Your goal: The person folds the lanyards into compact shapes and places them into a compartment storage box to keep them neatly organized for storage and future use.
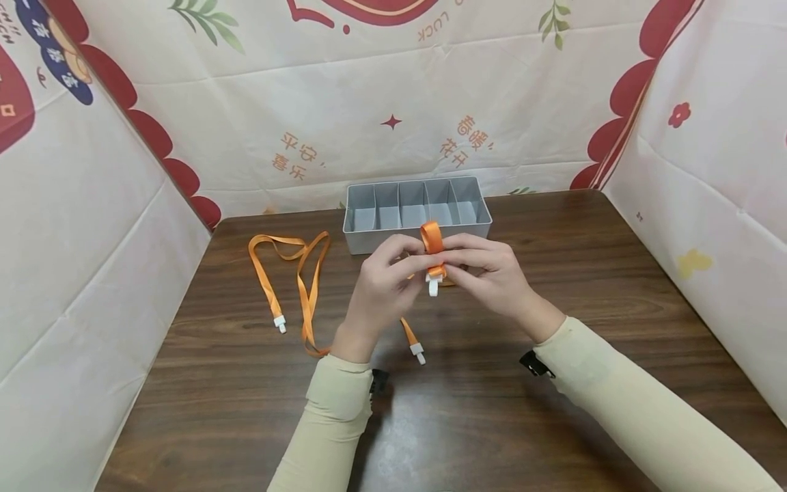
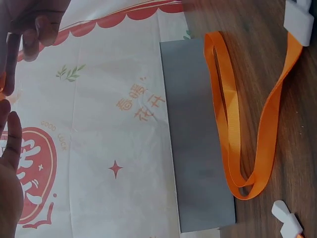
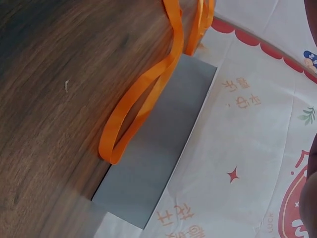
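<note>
Fingertips of my left hand (image 1: 390, 277) and right hand (image 1: 486, 270) meet around a folded orange lanyard (image 1: 432, 238), pinching it from both sides. Its loop sticks up above the fingers, and a white plastic clip (image 1: 433, 285) hangs below them. In the left wrist view both hands show only at the left edge. Dark fingers (image 3: 311, 193) line the right edge of the right wrist view. Beneath the hands lies another orange lanyard (image 2: 267, 124), partly hidden from the head view, with its white clip (image 1: 417, 350) near the left wrist.
Left on the brown wooden table (image 1: 246, 410), an orange lanyard (image 1: 263, 270) lies loosely spread, its white clip (image 1: 279, 322) toward me. A grey divided box (image 1: 375, 241) with several compartments stands at the back. Printed cloth walls (image 1: 369, 82) enclose the table's back and sides.
</note>
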The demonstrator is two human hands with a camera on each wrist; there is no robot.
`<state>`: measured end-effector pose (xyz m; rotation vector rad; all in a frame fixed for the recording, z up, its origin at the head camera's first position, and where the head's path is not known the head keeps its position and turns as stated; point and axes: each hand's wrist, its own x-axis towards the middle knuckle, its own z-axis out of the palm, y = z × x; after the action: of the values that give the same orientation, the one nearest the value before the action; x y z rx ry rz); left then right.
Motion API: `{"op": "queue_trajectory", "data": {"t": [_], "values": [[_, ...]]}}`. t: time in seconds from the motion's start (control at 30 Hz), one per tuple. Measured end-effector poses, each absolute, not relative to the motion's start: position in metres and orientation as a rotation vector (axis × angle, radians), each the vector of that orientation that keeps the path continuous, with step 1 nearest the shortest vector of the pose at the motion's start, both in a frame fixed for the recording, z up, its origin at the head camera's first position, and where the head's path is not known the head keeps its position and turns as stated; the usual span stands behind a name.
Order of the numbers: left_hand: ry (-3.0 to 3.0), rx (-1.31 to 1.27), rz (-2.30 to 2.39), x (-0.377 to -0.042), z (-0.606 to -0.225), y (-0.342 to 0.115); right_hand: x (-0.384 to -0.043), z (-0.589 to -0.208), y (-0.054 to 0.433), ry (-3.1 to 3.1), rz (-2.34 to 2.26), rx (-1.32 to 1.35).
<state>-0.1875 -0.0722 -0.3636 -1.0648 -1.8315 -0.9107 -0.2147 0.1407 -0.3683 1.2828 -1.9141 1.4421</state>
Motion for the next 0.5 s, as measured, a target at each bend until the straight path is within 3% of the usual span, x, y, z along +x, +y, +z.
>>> {"op": "queue_trajectory", "data": {"t": [0.5], "values": [[-1.847, -1.023, -1.191, -0.191, -0.3617, -0.0703, -0.2132, -0.3691, 0.141, -1.945, 1.431, 1.275]]}}
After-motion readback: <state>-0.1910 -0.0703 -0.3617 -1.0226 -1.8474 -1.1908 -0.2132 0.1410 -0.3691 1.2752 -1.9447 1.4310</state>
